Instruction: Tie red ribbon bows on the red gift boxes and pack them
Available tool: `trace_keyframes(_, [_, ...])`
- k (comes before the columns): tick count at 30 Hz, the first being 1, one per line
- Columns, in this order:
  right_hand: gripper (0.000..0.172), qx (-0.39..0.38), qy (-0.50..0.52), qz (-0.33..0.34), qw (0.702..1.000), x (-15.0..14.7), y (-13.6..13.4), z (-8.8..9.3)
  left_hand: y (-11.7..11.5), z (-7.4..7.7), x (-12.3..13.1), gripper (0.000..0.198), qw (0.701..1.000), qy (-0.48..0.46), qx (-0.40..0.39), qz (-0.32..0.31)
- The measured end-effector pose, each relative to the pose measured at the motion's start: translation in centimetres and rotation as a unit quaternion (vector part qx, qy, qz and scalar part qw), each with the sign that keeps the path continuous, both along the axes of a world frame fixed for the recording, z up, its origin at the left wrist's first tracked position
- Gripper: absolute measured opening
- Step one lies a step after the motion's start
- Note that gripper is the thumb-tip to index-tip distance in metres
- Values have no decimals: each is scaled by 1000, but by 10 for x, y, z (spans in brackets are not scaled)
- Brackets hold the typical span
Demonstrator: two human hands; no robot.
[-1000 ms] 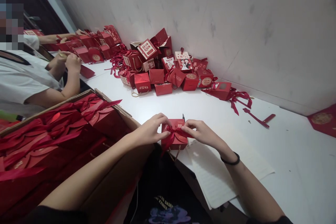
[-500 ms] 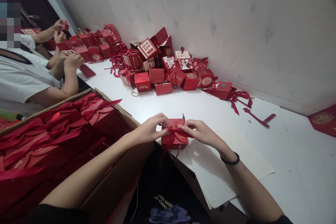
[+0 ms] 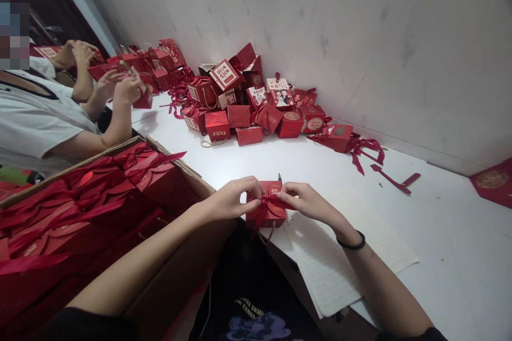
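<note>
A small red gift box (image 3: 276, 219) with gold print sits at the table's near edge, a twisted cord handle hanging from its front. Dark red ribbon (image 3: 262, 216) is tied in a bow across its top. My left hand (image 3: 240, 197) pinches the ribbon near the knot from the left, thumb and forefinger together. On the other side, my right hand (image 3: 300, 197) pinches a loop of the same ribbon. Both hands touch the ribbon just above the lid. Behind the box the tip of a pen (image 3: 279, 177) shows.
Sheets of paper (image 3: 332, 272) lie under my right forearm. At left stands a cardboard carton (image 3: 188, 162) full of ribboned red boxes. Several red gift boxes (image 3: 240, 117) are heaped against the wall, loose ribbons (image 3: 368, 149) beside them. Two co-workers' hands (image 3: 126, 88) move at far left.
My left hand has shifted slightly right, closer to the knot. My right hand stays nearly still. The nearer co-worker's hands have risen and moved right.
</note>
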State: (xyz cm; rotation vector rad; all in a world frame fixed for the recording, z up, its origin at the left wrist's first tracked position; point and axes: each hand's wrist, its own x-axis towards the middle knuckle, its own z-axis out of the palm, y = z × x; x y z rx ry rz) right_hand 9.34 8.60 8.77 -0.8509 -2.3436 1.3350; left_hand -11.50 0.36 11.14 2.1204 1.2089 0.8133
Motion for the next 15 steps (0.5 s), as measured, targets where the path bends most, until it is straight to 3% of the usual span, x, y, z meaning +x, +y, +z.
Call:
trace_keyframes(6, [37,2,-2,2,1000,-1,1,0,-1,-1,0,12,1000,22,5,-22])
trace_keyframes(11, [37,-4,-8,-5,1000,0,0,1,-1,-3,-1,3,999,18,25,12])
trace_keyframes(15, [38,-6,-5,0,1000,0,-1,3,-1,-4,-4,12,999,29,39,5])
